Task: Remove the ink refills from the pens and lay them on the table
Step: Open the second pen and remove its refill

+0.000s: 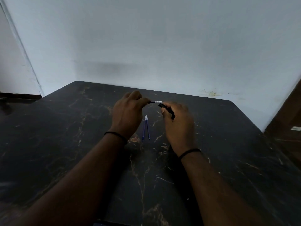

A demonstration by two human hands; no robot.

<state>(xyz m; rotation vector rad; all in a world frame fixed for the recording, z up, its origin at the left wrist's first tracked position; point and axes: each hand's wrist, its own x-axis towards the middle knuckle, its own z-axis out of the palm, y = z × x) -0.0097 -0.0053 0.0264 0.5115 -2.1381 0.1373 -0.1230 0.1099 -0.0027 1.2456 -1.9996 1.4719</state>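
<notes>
Above the dark marble-patterned table [65, 144], the left hand [128, 115] pinches a thin white-ended pen part [156, 102]. Two slim blue ink refills [146, 128] lie side by side between the hands. The right hand [178, 126] grips a black pen cap [167, 110].

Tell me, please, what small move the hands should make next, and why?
Probably the left hand should keep drawing the thin piece clear of the black pen part gripped in the right hand, then lay it beside the two blue refills on the table. The pieces look barely parted, both held above the table.
</notes>
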